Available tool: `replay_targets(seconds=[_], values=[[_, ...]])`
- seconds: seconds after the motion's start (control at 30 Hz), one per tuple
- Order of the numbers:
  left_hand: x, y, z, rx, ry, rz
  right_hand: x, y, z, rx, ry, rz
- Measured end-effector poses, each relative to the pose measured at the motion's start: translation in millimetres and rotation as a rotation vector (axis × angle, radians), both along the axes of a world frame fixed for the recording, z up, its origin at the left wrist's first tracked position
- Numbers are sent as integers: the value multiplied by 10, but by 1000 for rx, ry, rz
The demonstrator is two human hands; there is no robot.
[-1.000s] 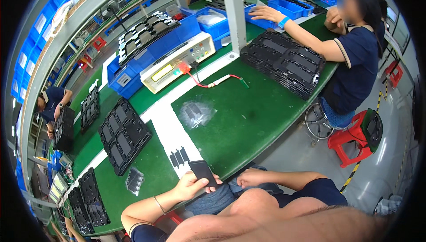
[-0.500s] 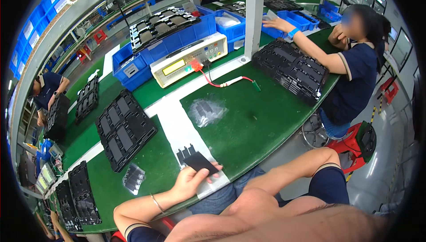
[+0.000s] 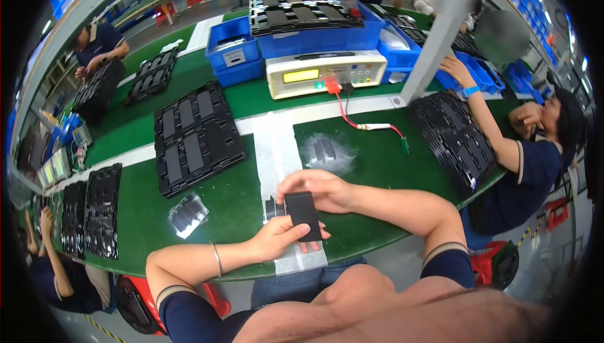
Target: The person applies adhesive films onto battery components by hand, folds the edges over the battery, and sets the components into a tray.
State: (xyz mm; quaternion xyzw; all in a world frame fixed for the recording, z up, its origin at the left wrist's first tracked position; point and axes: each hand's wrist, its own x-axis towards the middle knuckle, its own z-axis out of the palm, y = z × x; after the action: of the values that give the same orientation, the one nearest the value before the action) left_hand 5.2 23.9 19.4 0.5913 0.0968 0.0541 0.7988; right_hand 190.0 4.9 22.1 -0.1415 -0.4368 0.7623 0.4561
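Observation:
A flat black rectangular block [image 3: 302, 216] is held in my left hand [image 3: 280, 237], the thumb on its face and fingers behind it, above the table's near edge. My right hand [image 3: 324, 191] is at the block's far end, fingers stretched and slightly curved beyond its top; whether they touch it I cannot tell. Just left of the block, thin black strips [image 3: 272, 209] lie on the white band [image 3: 275, 154], partly hidden by my hands. Clear plastic with dark strips [image 3: 325, 150] lies beyond my right hand, and a similar piece [image 3: 187, 215] lies to the left.
A black compartment tray [image 3: 200, 138] lies left on the green table, another [image 3: 454, 138] at right. A cream meter [image 3: 327, 73] with red and black leads stands ahead, before blue bins [image 3: 314, 42]. A grey post [image 3: 440, 41] rises beside it. Co-workers sit around the table.
My right hand has come up from near my lap to the block's far end. The block in my left hand is now more upright. The view has swung to the right.

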Motion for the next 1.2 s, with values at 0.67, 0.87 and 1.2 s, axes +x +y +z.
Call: replay_targets(seconds=[0.67, 0.87, 1.2], values=[[30, 59, -46, 19, -25, -118, 83, -32, -27, -22, 13, 22], [12, 60, -24, -21, -7, -115, 87, 12, -121, -63, 59, 53], [-19, 6, 38, 15, 82, -111, 176, 27, -121, -94, 33, 115]])
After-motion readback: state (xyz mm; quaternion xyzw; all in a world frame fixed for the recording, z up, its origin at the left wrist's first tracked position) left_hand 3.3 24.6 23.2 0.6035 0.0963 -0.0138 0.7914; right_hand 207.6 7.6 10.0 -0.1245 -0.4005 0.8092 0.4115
